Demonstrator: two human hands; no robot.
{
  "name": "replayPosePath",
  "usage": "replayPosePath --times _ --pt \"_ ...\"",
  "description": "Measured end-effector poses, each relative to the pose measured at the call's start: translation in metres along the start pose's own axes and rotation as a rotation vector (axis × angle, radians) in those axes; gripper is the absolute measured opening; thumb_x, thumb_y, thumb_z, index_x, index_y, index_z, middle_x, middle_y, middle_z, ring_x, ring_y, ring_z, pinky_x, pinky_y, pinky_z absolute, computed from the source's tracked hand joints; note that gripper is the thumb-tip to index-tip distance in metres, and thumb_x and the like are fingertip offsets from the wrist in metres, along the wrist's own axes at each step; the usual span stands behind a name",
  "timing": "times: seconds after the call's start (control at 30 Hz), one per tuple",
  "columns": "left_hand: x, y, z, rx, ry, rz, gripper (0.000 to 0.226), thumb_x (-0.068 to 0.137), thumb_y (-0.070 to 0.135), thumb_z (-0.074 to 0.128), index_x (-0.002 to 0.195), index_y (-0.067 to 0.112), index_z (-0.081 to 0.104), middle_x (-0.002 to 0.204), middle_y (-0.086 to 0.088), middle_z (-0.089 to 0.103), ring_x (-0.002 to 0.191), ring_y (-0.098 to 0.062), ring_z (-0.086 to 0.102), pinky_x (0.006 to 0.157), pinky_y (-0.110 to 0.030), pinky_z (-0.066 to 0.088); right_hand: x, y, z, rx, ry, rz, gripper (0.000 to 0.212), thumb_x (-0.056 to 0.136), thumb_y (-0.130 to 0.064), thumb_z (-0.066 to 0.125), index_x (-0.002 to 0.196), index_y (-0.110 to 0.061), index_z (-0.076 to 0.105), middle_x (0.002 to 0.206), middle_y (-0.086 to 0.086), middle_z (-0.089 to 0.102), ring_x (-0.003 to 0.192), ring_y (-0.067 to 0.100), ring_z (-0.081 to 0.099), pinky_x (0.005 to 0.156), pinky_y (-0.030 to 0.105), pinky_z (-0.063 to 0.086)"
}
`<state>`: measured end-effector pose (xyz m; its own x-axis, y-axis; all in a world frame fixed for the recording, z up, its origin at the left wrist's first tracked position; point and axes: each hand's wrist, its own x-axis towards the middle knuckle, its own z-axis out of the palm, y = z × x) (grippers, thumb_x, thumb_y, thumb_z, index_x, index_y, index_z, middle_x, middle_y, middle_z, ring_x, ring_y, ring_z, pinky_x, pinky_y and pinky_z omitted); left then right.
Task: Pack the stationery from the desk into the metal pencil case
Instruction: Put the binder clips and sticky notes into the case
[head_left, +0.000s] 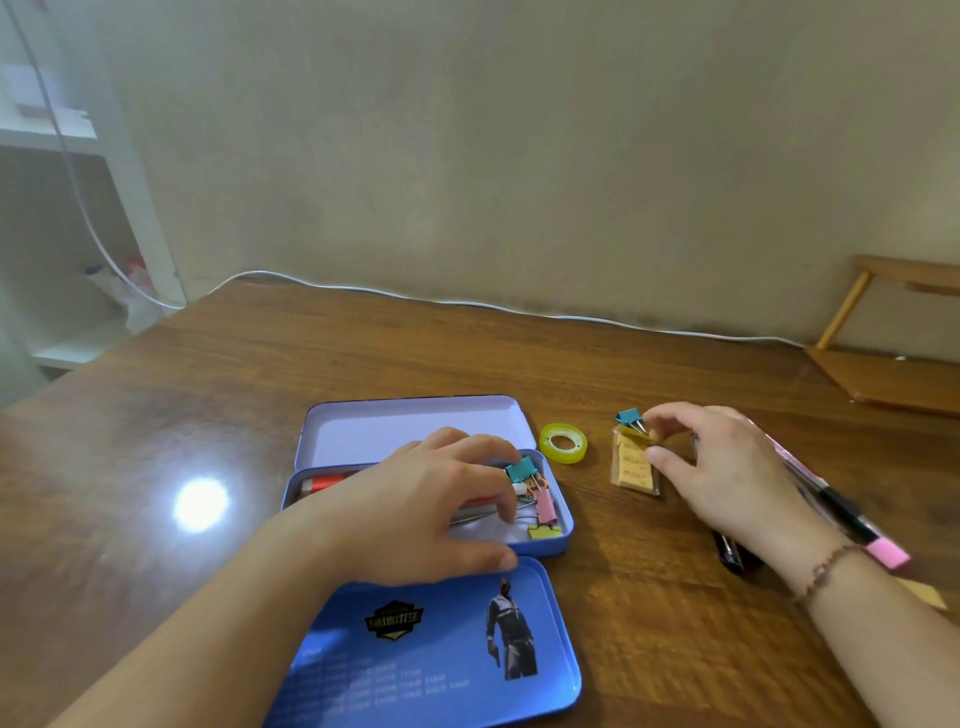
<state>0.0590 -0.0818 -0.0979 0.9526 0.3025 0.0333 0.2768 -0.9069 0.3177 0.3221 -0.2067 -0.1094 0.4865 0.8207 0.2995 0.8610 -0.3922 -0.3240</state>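
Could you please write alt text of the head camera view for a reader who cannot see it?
The left hand sets a teal binder clip into an open blue metal pencil case on a wooden desk, while the right hand pinches another teal clip near a tape roll.

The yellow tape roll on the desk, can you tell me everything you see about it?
The tape roll is a small ring of see-through yellowish-green tape, shiny like plastic, with a round hole in the middle. It lies flat on the brown wooden desk, hole facing up. It sits between the open blue metal pencil case and a small clear packet. Nothing touches it except the desk; both hands are elsewhere.
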Motion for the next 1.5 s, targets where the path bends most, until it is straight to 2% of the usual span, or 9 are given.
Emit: replayPosePath --times 0.13,0.4,0.53,0.7,0.8,1.17,1.33,1.43,1.5 --pt "0.000 -0.001 0.000 0.009 -0.006 -0.007 0.035 0.084 0.063 0.060 0.110 0.039 0.061 0.147 0.026 0.031 0.134 -0.001 0.026 0.110 -0.031 0.035 -0.001 -0.002 -0.001 -0.081 -0.020 -0.051 0.014 0.087 -0.031 0.066 0.098 -0.035 0.071 0.105 -0.012 0.070 0.109 0.012 0.052 0.094 0.041 0.047" --pt "0.000 0.000 0.000 0.011 0.011 0.004 0.033 0.084 0.062 0.061 0.109 0.039 0.060 0.146 0.025 0.033 0.132 -0.002 0.029 0.108 -0.034 0.037 -0.003 -0.005 -0.007 -0.119 -0.120 -0.072 0.016 0.088 -0.048 0.058 0.095 -0.037 0.069 0.110 -0.016 0.064 0.115 0.011 0.048 0.098 0.041 0.044" --pt "0.001 -0.001 0.002 0.020 0.042 0.002 0.033 0.083 0.061 0.062 0.107 0.039 0.059 0.146 0.024 0.034 0.132 -0.005 0.033 0.107 -0.036 0.038 -0.007 -0.011 -0.013 -0.142 -0.161 -0.046 0.015 0.086 -0.054 0.058 0.078 -0.041 0.059 0.097 -0.018 0.062 0.101 0.007 0.047 0.090 0.037 0.045" --pt "0.000 0.002 0.000 0.028 0.045 -0.033 0.039 0.082 0.063 0.062 0.113 0.040 0.057 0.149 0.023 0.033 0.134 -0.004 0.033 0.110 -0.031 0.035 0.008 -0.019 -0.010 -0.020 -0.052 0.069 0.024 0.087 -0.054 0.057 0.092 -0.034 0.071 0.092 -0.012 0.068 0.093 0.011 0.058 0.066 0.028 0.047" --pt "-0.001 0.004 -0.002 0.024 0.051 -0.034 0.047 0.079 0.067 0.062 0.117 0.040 0.056 0.149 0.023 0.033 0.132 -0.004 0.037 0.109 -0.031 0.036 0.032 -0.024 -0.010 -0.115 -0.135 0.185 0.030 0.086 -0.050 0.061 0.108 -0.031 0.069 0.100 -0.008 0.070 0.084 0.012 0.056 0.054 0.024 0.040" --pt "-0.002 0.002 -0.006 0.049 0.074 -0.104 0.055 0.075 0.073 0.060 0.117 0.038 0.051 0.143 0.022 0.039 0.118 -0.008 0.050 0.098 -0.032 0.045 0.072 -0.032 0.015 -0.190 -0.233 0.392 0.033 0.072 -0.054 0.071 0.089 -0.025 0.067 0.088 -0.001 0.067 0.085 0.021 0.063 0.075 0.039 0.056" --pt "-0.004 0.001 -0.006 0.040 0.078 -0.127 0.055 0.073 0.073 0.062 0.115 0.038 0.051 0.137 0.022 0.044 0.112 -0.009 0.054 0.093 -0.035 0.048 0.064 -0.030 0.019 0.002 -0.109 0.260 0.017 0.080 -0.034 0.075 0.079 -0.030 0.059 0.092 -0.008 0.064 0.090 0.017 0.057 0.083 0.044 0.052" --pt "-0.006 -0.001 -0.010 -0.007 0.035 -0.148 0.062 0.072 0.069 0.067 0.123 0.040 0.046 0.133 0.024 0.045 0.115 -0.007 0.052 0.095 -0.033 0.048 0.047 -0.045 0.005 0.278 0.059 0.023 0.014 0.085 -0.018 0.071 0.084 -0.031 0.064 0.087 -0.012 0.065 0.084 0.011 0.060 0.069 0.023 0.048" --pt "-0.009 -0.004 -0.013 -0.025 -0.003 -0.171 0.071 0.072 0.065 0.071 0.131 0.040 0.040 0.135 0.024 0.045 0.119 -0.004 0.048 0.098 -0.028 0.044 0.028 -0.065 -0.010 0.426 -0.001 -0.173 0.021 0.087 -0.008 0.068 0.088 -0.029 0.071 0.085 -0.017 0.067 0.082 0.002 0.062 0.066 0.012 0.043"
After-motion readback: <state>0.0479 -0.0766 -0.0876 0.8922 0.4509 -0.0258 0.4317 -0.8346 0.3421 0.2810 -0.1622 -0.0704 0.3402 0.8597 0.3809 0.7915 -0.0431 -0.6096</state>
